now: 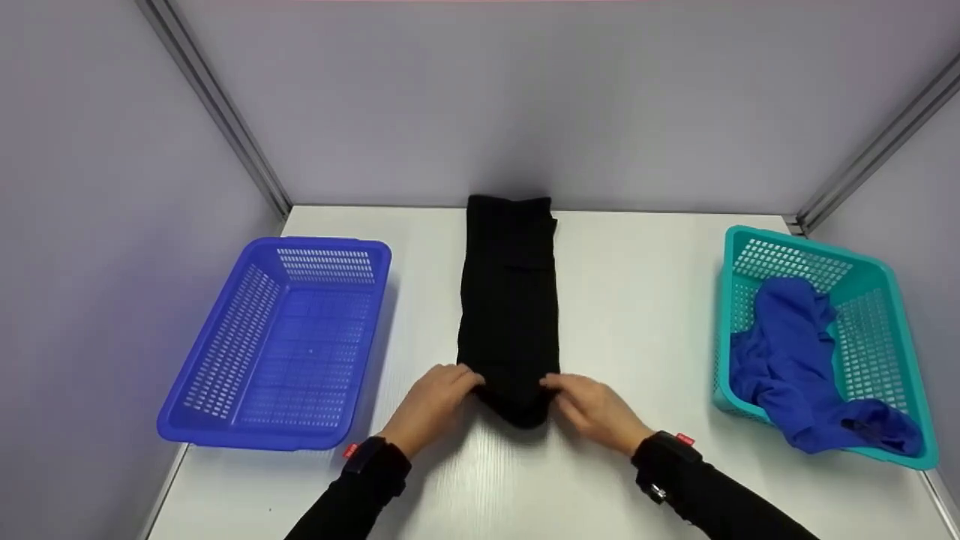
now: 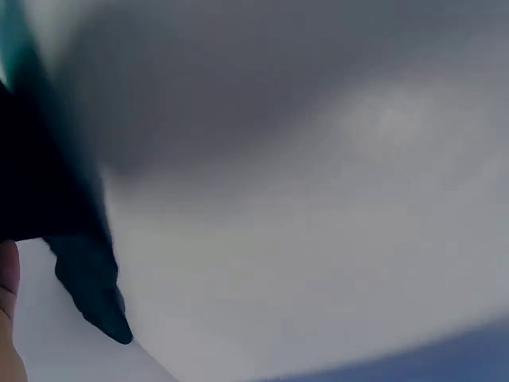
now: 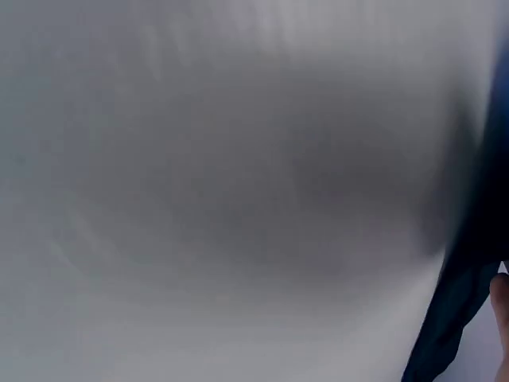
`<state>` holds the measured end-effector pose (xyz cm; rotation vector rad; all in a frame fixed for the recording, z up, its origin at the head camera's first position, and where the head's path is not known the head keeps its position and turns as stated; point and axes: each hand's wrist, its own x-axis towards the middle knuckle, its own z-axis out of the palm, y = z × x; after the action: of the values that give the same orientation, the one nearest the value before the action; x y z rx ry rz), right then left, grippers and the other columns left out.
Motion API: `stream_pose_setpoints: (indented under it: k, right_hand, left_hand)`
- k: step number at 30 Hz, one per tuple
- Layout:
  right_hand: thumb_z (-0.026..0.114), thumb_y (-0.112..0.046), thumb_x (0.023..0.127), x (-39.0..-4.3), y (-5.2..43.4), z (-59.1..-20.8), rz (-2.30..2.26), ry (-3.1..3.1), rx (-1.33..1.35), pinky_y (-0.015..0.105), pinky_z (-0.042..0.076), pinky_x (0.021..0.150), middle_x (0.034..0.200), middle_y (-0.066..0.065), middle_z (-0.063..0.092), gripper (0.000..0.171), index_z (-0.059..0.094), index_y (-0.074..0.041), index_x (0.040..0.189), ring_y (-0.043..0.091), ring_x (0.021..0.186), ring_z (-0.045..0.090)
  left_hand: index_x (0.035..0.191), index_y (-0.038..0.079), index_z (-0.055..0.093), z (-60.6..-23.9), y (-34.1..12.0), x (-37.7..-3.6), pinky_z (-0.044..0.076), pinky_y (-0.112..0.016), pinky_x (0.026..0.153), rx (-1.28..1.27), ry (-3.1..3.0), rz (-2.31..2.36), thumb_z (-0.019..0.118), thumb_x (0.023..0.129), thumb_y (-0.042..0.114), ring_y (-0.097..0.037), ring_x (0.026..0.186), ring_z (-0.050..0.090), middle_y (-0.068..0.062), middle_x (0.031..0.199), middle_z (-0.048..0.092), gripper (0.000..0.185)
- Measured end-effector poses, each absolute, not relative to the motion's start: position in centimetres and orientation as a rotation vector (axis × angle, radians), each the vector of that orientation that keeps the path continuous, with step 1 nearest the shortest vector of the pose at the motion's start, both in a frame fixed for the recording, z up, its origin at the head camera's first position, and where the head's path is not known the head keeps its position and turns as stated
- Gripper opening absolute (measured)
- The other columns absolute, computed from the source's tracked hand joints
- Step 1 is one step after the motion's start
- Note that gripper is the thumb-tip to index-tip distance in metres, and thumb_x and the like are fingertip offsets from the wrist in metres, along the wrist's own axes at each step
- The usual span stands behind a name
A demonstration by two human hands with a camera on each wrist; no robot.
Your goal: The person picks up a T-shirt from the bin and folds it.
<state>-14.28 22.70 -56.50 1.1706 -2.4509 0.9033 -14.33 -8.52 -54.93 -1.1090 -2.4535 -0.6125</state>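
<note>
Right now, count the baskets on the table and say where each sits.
2. A blue basket sits at the table's left edge, nothing visible inside; a teal basket sits at the right edge, holding a blue cloth. None looks hidden.

Both arms reach forward from the bottom edge of the head view, in black sleeves, converging toward the middle. Each wrist carries a dark band with a small red tag.

Left hand (image 1: 433,405): palm down, knuckles up, fingers curled inward to the right, tips pinching.

Right hand (image 1: 592,409): mirrors it, palm down, fingers curled inward to the left, tips pinching.

Hands near each other, apart, level.

Wrist views blurred; only a sliver of each hand shows at the frame edge.
</note>
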Motion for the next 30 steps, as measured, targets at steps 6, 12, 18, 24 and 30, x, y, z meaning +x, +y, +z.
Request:
stream_pose_setpoints:
  k: [6, 12, 18, 24, 30]
  right_hand:
    - [0.064, 0.010, 0.093, -14.5, 24.2, -53.9, 1.359, -2.519, 0.831, 0.029, 0.058, 0.085, 0.102, 0.004, 0.078, 0.020, 0.067, -0.007, 0.104, 0.020, 0.096, 0.076]
    - [0.063, 0.009, 0.095, -14.0, 25.1, -52.6, 1.452, -2.486, 0.843, 0.023, 0.050, 0.073, 0.095, 0.001, 0.078, 0.019, 0.066, -0.009, 0.100, 0.004, 0.088, 0.070]
    - [0.060, 0.010, 0.097, -13.2, 25.8, -51.6, 1.570, -2.519, 0.970, 0.024, 0.054, 0.070, 0.093, 0.007, 0.077, 0.017, 0.064, -0.006, 0.101, 0.008, 0.082, 0.069]
    - [0.055, 0.003, 0.102, -12.7, 26.1, -50.6, 1.892, -2.645, 1.048, 0.039, 0.062, 0.060, 0.089, 0.013, 0.077, 0.008, 0.060, -0.003, 0.099, 0.018, 0.071, 0.074]
    - [0.057, -0.004, 0.105, -13.3, 25.5, -50.8, 1.974, -2.767, 0.902, 0.047, 0.062, 0.063, 0.084, 0.014, 0.077, 0.007, 0.062, 0.000, 0.104, 0.023, 0.069, 0.075]
  left_hand:
    - [0.105, 0.005, 0.070, -53.1, -8.0, -14.2, 0.055, -0.039, 0.090, -0.884, -2.374, -1.250, 0.076, 0.081, -0.013, -0.025, 0.102, 0.069, -0.007, 0.105, 0.072, 0.030]
    - [0.113, 0.008, 0.070, -51.6, -8.0, -13.5, 0.055, -0.043, 0.098, -0.834, -2.450, -1.557, 0.067, 0.091, -0.009, -0.025, 0.113, 0.070, -0.008, 0.116, 0.075, 0.028]
    - [0.110, 0.010, 0.065, -50.8, -8.2, -12.5, 0.051, -0.026, 0.066, -0.887, -2.517, -1.658, 0.063, 0.102, 0.005, -0.011, 0.074, 0.065, -0.003, 0.086, 0.072, 0.009]
    - [0.111, 0.009, 0.061, -50.1, -8.4, -11.9, 0.060, -0.031, 0.058, -0.918, -2.690, -1.958, 0.058, 0.107, 0.013, -0.017, 0.071, 0.071, -0.010, 0.090, 0.070, 0.007]
    - [0.118, 0.008, 0.068, -50.1, -7.9, -12.7, 0.059, -0.032, 0.057, -0.805, -2.809, -1.924, 0.060, 0.106, 0.011, -0.011, 0.069, 0.065, -0.005, 0.091, 0.070, 0.015]
